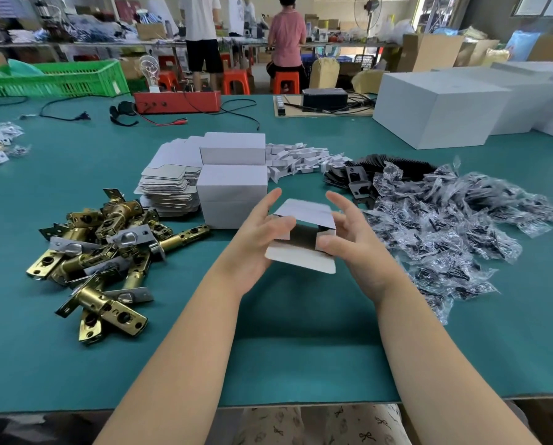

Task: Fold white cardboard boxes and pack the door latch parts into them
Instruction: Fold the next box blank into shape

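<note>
The left hand and right hand held one small white box between them, above the green table and not resting on it. Each thumb pressed a side flap inward while the fingers supported the box from behind; index fingers stood up, relaxed. So both hands gripped the box, prob. to close the side flaps before the top lid comes down. The box opening faced the person, w/ something dark inside; I cannot tell if it is a part or only shadow. Just beyond the left hand stood the finished boxes, stacked, and behind them the flat blanks, near enough to take w/o stretching. Left of the left hand lay the pile of brass latches. Right of the right hand lay the bagged screws and, beyond it, the black strike plates. Each stock was on its own side, I think so either hand can reach its part directly.
</note>
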Motion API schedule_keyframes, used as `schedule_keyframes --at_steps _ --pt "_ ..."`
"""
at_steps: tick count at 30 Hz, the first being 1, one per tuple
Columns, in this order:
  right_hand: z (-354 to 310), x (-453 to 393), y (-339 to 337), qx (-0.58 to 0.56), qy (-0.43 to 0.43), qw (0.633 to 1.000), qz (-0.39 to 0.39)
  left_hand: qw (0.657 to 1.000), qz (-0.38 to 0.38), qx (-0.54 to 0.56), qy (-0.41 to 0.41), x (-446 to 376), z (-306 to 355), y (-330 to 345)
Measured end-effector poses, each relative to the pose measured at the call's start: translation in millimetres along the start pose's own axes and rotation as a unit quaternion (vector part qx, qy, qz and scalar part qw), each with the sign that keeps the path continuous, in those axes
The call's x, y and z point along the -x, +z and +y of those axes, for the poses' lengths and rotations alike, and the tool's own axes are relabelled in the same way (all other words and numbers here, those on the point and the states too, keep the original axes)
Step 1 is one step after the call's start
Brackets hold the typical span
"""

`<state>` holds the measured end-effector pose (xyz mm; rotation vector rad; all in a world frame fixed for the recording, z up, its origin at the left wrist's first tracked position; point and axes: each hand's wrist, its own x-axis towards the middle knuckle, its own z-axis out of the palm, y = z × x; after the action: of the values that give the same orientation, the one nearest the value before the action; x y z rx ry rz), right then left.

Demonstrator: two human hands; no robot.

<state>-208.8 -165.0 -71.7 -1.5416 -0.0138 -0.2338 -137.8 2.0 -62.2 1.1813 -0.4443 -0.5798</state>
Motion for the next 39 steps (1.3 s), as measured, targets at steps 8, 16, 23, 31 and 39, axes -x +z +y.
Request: schedule_keyframes --at_steps 8,16,23,31,39 --pt "-8.8 1.3 -1.6 -0.172 -0.035 0.985 0.008 0.983 0.093 0.145 -0.06 -6.3 1.2 0.6" --pt "-5.4 0.0 -6.9 -0.45 0.144 0.877 -0.084 0.992 0.045 -0.044 0.113 -9.9 -12.5 4.8" --pt "-0.1 -5.6 -4.3 -0.345 0.229 0.909 -0.041 0.993 0.045 0.042 0.097 -8.0 -9.1 2.2" --pt "5.7 -15.8 -3.0 -0.314 0.144 0.928 0.142 0.925 0.282 -0.162 0.194 -9.5 -12.9 13.9" --pt "5.8 -13.8 8.0 -0.235 0.115 0.957 0.123 0.872 0.279 -0.362 0.173 -7.8 -16.2 15.5"
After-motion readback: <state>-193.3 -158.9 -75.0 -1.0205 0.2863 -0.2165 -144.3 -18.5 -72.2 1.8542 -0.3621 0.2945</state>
